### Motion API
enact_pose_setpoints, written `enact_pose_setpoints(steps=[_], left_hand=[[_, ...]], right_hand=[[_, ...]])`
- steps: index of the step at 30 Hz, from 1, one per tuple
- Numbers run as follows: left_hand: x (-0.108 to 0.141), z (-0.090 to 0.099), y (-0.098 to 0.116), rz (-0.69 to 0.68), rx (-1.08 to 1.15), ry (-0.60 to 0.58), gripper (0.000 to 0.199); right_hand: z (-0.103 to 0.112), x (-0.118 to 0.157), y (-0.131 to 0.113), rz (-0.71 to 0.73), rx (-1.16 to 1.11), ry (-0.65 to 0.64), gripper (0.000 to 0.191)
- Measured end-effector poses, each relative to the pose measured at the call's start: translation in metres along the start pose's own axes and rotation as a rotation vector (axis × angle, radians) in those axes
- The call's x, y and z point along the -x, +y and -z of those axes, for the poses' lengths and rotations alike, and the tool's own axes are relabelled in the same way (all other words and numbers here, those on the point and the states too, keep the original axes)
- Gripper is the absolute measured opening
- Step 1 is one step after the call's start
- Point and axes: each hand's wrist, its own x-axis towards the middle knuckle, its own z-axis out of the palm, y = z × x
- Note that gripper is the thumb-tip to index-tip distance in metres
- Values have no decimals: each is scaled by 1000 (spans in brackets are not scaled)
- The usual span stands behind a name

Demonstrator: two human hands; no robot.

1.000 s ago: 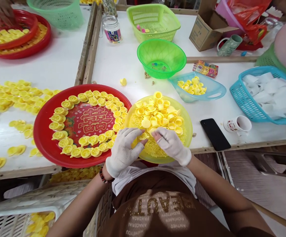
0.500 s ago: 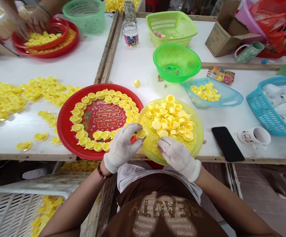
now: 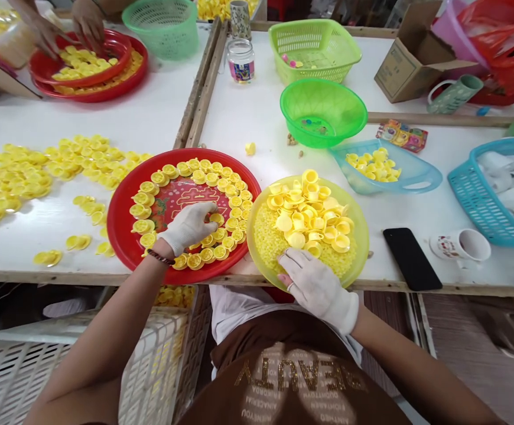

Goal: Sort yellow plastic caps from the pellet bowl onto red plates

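A: Landmark: red tray (image 3: 117, 227). Log from the left.

B: Loose yellow pieces (image 3: 13, 183) lie on the table left of the tray. Beyond them, a co-worker's hands (image 3: 89, 26) are at a stacked red dish (image 3: 126, 53).

A: Left hand (image 3: 189, 227)?

B: Moved. Half a second ago it is at the tray's right edge; now it is over the tray's middle. Grip narrow: thumb and fingers pinch a small yellow piece (image 3: 215, 219), just inside the curved rows of similar pieces.

A: Right of the tray?

B: Yellow bowl (image 3: 362, 257), with yellow cups (image 3: 312, 206) heaped on pellets (image 3: 266, 233). Right hand (image 3: 319, 286) remains palm-down over the bowl's near side, fingers on the pellets. Any grip there is hidden; cannot tell.

A: Farther right?

B: Blue dish (image 3: 420, 175) with more cups, black phone (image 3: 412, 258), white mug (image 3: 461, 245). Same arrangement relative to the tray as before.
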Motion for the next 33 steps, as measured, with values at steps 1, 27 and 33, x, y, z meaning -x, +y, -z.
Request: enact_pose_setpoints(steps=[1, 27, 33], left_hand=[[1, 0, 1, -21, 6, -18, 37], [2, -4, 129, -243, 4, 237, 29], [5, -15, 130, -434, -37, 216, 36]], right_hand=[[0, -1, 0, 12, 1, -5, 22], [-10, -26, 10, -172, -233, -94, 38], [9, -38, 15, -231, -1170, 268, 47]])
